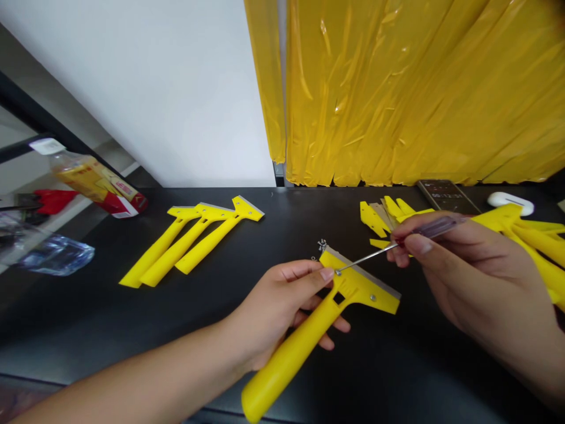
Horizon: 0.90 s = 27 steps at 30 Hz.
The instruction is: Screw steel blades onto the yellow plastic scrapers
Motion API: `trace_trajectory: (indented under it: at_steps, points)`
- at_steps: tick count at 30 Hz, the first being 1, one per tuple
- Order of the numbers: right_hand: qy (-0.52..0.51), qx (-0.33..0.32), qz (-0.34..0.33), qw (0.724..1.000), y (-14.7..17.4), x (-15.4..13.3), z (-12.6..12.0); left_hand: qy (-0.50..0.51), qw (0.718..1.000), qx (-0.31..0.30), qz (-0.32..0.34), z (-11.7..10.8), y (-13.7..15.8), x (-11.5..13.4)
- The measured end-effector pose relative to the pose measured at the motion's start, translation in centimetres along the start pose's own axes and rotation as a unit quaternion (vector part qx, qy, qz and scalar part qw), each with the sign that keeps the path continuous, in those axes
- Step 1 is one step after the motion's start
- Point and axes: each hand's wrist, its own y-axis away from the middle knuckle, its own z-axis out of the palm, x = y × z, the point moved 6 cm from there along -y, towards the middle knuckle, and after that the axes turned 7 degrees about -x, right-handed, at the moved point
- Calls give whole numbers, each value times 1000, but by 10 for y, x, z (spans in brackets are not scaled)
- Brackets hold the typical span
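My left hand point(282, 312) grips a yellow scraper point(304, 330) by its neck, thumb beside one screw, with the handle slanting toward me. A metal blade edge runs along the scraper's head, and a second screw sits near its right end. Between the fingers of my right hand point(477, 277) is a screwdriver point(435, 228) with a clear purplish handle. Its tip meets the screw point(338, 272) by my left thumb. Just behind the scraper's head lies a little pile of small screws point(322, 242). Part of the right hand's grip is hidden behind its own fingers.
Three yellow scrapers point(189, 247) lie on the black table point(176, 330) to the left, near a drink bottle point(97, 179). Loose yellow scraper parts point(375, 219), a phone point(448, 196), a white case point(511, 202) and more yellow handles point(541, 244) are at the right.
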Motion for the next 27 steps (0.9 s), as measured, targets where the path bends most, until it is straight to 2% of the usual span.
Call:
trace_trajectory:
  at_steps: [14,21,23,25,27]
  points:
    - [-3,-16,-12,1000,-3,5,2,0,1000,-1,-7,-1,-1,-1]
    - [-19,34,-55,998,-1,-1,-3,11,1000,3,-5,-4,-1,-1]
    - [8,55,-72,996,4,-9,-4,13,1000,3,-3,-4,-1,-1]
    - [82,61,-98,990,11,-20,-4,13,1000,4,-1,-5,-1,-1]
    - [167,28,-137,976,16,-33,1,12,1000,5,0,-5,-1,0]
